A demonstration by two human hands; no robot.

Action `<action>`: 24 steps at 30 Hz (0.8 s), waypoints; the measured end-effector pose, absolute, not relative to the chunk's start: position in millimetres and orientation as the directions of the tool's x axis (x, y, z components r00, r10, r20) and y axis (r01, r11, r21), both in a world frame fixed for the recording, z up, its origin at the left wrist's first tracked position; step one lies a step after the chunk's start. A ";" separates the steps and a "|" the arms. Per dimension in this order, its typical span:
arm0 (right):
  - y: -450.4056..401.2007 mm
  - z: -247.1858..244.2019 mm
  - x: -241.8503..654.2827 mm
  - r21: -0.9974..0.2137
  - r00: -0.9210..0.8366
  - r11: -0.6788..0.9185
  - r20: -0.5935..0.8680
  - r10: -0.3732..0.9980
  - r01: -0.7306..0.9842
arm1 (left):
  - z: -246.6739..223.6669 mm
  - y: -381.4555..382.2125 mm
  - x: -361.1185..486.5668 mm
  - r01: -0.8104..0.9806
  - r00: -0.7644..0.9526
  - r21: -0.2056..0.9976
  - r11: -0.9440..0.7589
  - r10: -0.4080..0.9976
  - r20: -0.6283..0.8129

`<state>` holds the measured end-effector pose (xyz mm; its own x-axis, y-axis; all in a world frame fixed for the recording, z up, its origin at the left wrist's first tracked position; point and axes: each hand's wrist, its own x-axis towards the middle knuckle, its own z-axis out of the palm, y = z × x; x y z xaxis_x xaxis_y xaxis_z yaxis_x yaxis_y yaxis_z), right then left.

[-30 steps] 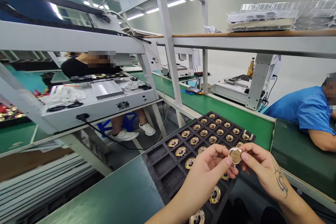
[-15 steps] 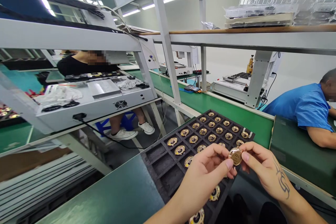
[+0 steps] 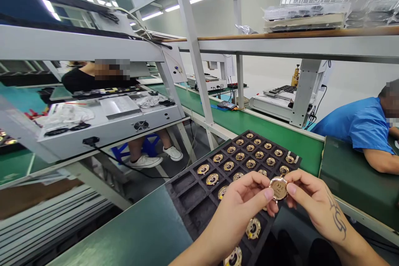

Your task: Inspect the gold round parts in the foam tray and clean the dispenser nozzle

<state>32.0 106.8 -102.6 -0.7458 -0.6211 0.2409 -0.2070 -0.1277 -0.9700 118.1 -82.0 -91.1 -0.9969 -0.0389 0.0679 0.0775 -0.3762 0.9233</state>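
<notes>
The gold disc (image 3: 278, 188) had sunk slightly toward the black tray (image 3: 187, 193), pinched between left hand (image 3: 240, 210) and right hand (image 3: 314, 203).

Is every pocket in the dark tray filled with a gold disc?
No: the tray has several bare pockets at its near left, while both hands pinch one gold disc above it.
</notes>
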 end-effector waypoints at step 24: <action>107.2 -100.1 32.3 -0.970 -0.749 -0.109 0.236 -0.619 -0.216 | -85.4 -79.1 117.3 0.037 -0.999 0.904 -0.425 -0.037 0.023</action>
<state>32.3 107.2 -100.1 -0.7490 -0.6190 0.2363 -0.2156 -0.1095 -0.9703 117.3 -79.1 -85.4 -0.9990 -0.0374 0.0233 0.0369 -0.4250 0.9045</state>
